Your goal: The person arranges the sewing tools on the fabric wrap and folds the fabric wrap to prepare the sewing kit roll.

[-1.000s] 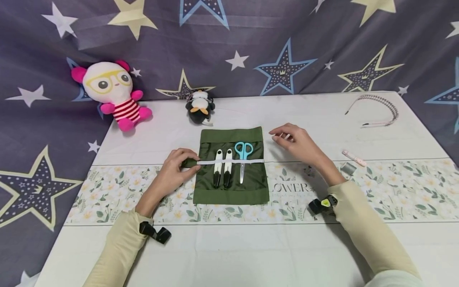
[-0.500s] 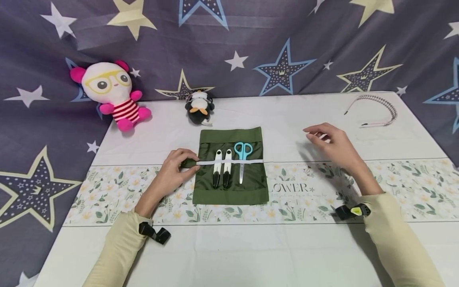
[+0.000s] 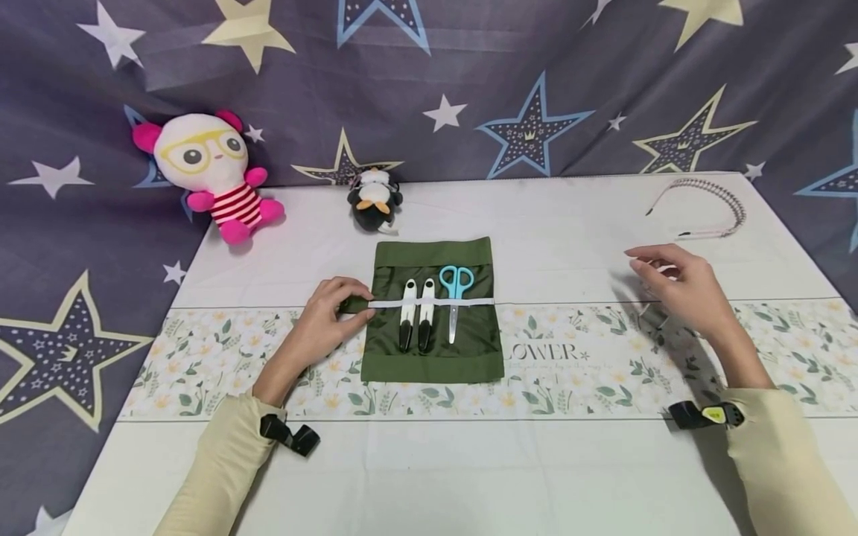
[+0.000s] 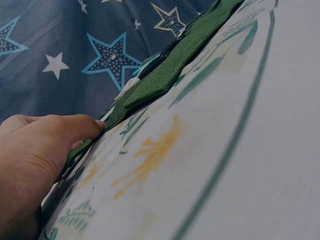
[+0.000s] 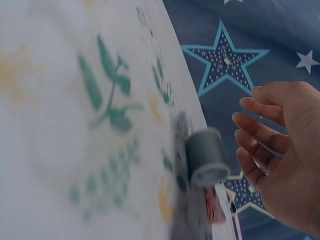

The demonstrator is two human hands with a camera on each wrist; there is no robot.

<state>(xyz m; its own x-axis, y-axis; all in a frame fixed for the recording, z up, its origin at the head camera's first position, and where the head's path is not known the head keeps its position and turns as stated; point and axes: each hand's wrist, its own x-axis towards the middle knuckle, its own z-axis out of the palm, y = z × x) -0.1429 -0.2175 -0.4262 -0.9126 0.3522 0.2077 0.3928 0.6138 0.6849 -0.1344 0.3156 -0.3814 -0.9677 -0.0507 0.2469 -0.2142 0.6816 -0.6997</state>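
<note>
A dark green fabric tool roll point(image 3: 432, 368) lies spread out in the middle of the head view. A white elastic band point(image 3: 392, 304) crosses it over two white-and-black thread snips point(image 3: 407, 314) point(image 3: 425, 314) and blue-handled scissors point(image 3: 456, 294). My left hand point(image 3: 328, 316) holds the roll's left edge between thumb and fingers; the left wrist view shows the thumb on the green cloth point(image 4: 165, 75). My right hand point(image 3: 690, 290) hovers at the right, fingers loosely curved and holding nothing. Beside it is a grey thread spool point(image 5: 206, 155), mostly hidden under the hand in the head view.
Behind the spool lies a small pink item point(image 5: 214, 205). A headband point(image 3: 731, 201) rests at the back right. A penguin toy point(image 3: 373, 201) and a pink-and-white plush point(image 3: 214, 171) sit at the back left, before a star-patterned curtain point(image 3: 536, 45).
My right hand has moved right, away from the tool roll, to over the thread spool. My left hand stays at the roll's left edge.
</note>
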